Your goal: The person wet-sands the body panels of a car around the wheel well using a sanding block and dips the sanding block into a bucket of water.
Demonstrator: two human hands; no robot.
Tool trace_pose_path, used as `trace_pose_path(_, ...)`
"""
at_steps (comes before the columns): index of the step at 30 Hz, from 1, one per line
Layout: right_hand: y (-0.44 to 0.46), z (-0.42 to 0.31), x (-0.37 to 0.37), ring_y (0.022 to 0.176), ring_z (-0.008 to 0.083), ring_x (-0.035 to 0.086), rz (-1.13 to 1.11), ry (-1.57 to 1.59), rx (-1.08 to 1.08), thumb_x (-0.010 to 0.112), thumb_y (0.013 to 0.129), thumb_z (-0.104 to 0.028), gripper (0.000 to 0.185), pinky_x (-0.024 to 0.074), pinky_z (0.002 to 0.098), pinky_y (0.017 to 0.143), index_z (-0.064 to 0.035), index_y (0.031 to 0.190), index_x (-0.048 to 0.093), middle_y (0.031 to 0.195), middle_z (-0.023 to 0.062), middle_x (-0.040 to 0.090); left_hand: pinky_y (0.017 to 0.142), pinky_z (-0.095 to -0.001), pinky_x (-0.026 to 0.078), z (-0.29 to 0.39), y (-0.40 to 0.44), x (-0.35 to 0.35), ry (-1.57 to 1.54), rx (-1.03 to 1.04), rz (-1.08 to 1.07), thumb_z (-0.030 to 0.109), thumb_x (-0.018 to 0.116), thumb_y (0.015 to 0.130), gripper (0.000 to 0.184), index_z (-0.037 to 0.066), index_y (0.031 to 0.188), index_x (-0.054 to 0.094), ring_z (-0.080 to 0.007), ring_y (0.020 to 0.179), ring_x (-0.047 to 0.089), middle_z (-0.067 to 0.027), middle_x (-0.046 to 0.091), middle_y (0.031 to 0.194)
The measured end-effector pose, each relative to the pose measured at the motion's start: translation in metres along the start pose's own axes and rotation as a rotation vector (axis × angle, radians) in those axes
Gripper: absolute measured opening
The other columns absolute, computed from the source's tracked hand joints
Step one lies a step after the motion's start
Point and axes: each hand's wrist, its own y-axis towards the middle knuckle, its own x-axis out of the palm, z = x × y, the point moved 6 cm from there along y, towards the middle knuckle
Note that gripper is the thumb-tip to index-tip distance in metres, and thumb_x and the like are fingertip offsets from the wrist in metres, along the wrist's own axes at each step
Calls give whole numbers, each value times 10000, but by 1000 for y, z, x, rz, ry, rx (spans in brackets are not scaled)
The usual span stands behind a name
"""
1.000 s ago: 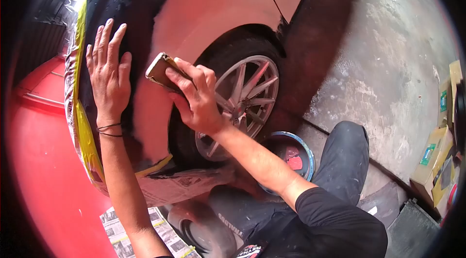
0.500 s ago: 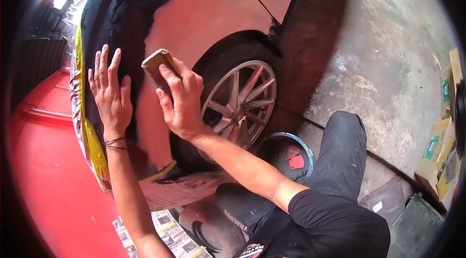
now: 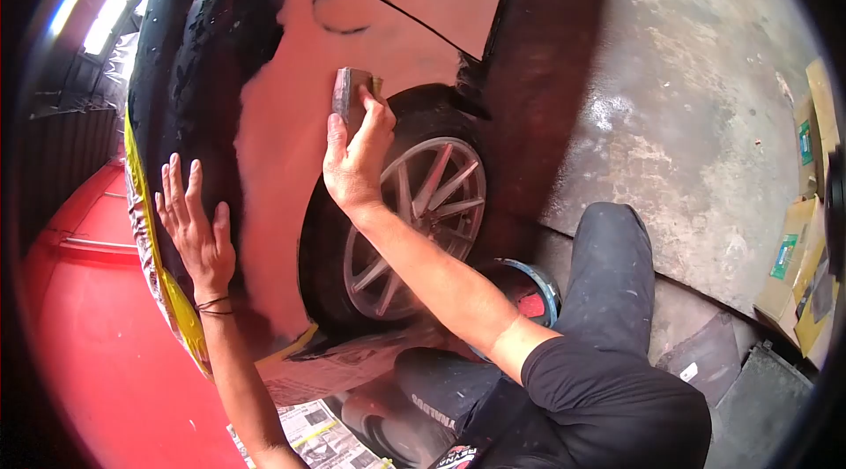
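My right hand [image 3: 359,165] grips a sanding block [image 3: 351,92] at the car's fender [image 3: 286,143], just above the wheel arch. The fender has a matte pinkish coat with a ragged border against glossy black paint. To the left, my left hand [image 3: 198,235] rests palm down on the black paint [image 3: 225,107] with its fingers outstretched. A thin dark band circles that wrist. Below the right hand is a multi-spoke alloy wheel [image 3: 427,196] with a black tyre. Whether the block's face touches the panel is hard to make out.
A bucket [image 3: 542,279] with a red piece inside stands between the wheel and my bent knee [image 3: 612,249]. Yellow masking tape [image 3: 183,310] and plastic edge the car. Newspaper [image 3: 317,434] lies below. Cardboard boxes [image 3: 789,266] are at the right, and a red car panel [image 3: 97,319] at the left.
My right hand has moved the sanding block across the pinkish fender toward the wheel arch, turning it more upright. My left hand sits lower on the black paint. The camera view has shifted.
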Motion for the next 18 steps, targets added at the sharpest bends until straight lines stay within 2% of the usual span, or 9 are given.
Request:
trace_pose_path(3, 35, 61, -10, 1383, 517, 536, 94, -55, 17, 696, 1046, -171, 577, 424, 607, 1191, 30, 1537, 469, 1501, 315, 558, 1390, -575, 123, -1, 0, 2, -1, -3, 7, 379, 533, 1109, 648, 130, 1705, 480, -347, 1719, 265, -161, 362, 1823)
trace_pose_path(4, 59, 110, -13, 1392, 504, 541, 66, -105, 237, 710, 1057, -208, 596, 436, 594, 1195, 31, 1548, 471, 1484, 307, 579, 1391, -577, 118, -1, 3, 4, -1, -6, 9, 381, 528, 1109, 650, 131, 1707, 480, -345, 1721, 259, -155, 357, 1827)
trace_pose_path(6, 107, 175, -33, 1339, 529, 615, 3, 4, 808, 644, 1134, -389, 631, 514, 607, 1131, 72, 1532, 482, 1462, 330, 583, 1392, -580, 107, -1, 1, 2, 3, -13, -2, 386, 517, 1108, 654, 135, 1710, 480, -341, 1727, 248, -143, 349, 1835)
trace_pose_path(7, 112, 125, -52, 1310, 550, 641, -65, 271, 1017, 589, 1147, -486, 693, 535, 606, 1117, 100, 1504, 492, 1444, 389, 566, 1392, -581, 107, 0, -1, 1, 7, -14, -8, 390, 514, 1109, 654, 134, 1709, 482, -342, 1727, 248, -144, 350, 1835)
trace_pose_path(10, 88, 157, -27, 1362, 590, 583, -164, -234, 705, 645, 1096, -447, 785, 507, 606, 1160, 116, 1577, 385, 1505, 453, 466, 1392, -583, 109, 0, 4, 1, 8, -16, -2, 410, 502, 1114, 655, 134, 1708, 484, -345, 1726, 249, -146, 350, 1834)
trace_pose_path(13, 66, 158, -27, 1394, 593, 541, -202, -232, 412, 643, 1092, -420, 763, 497, 611, 1157, 92, 1590, 376, 1521, 437, 449, 1392, -584, 111, 0, 2, 3, -1, -18, -2, 440, 485, 1125, 658, 135, 1708, 485, -347, 1726, 248, -147, 351, 1833)
trace_pose_path(15, 93, 186, -33, 1385, 587, 547, -182, -243, 537, 627, 1104, -438, 735, 506, 608, 1142, 85, 1574, 408, 1511, 427, 466, 1392, -584, 112, -3, 2, 4, 5, -13, 0, 457, 473, 1132, 661, 134, 1707, 484, -346, 1727, 247, -146, 352, 1833)
trace_pose_path(16, 107, 188, -39, 1349, 590, 570, -131, -101, 790, 596, 1124, -473, 711, 512, 615, 1132, 69, 1556, 439, 1494, 405, 500, 1392, -583, 111, -3, 2, 3, 6, -18, -5, 469, 469, 1132, 667, 132, 1708, 483, -345, 1726, 247, -146, 352, 1833)
trace_pose_path(18, 110, 193, -43, 1305, 575, 615, -210, -149, 737, 542, 1151, -511, 702, 524, 603, 1129, 50, 1570, 486, 1448, 394, 577, 1393, -580, 110, -1, 2, 3, -1, -37, -13, 492, 461, 1133, 682, 128, 1708, 482, -342, 1726, 248, -146, 351, 1833)
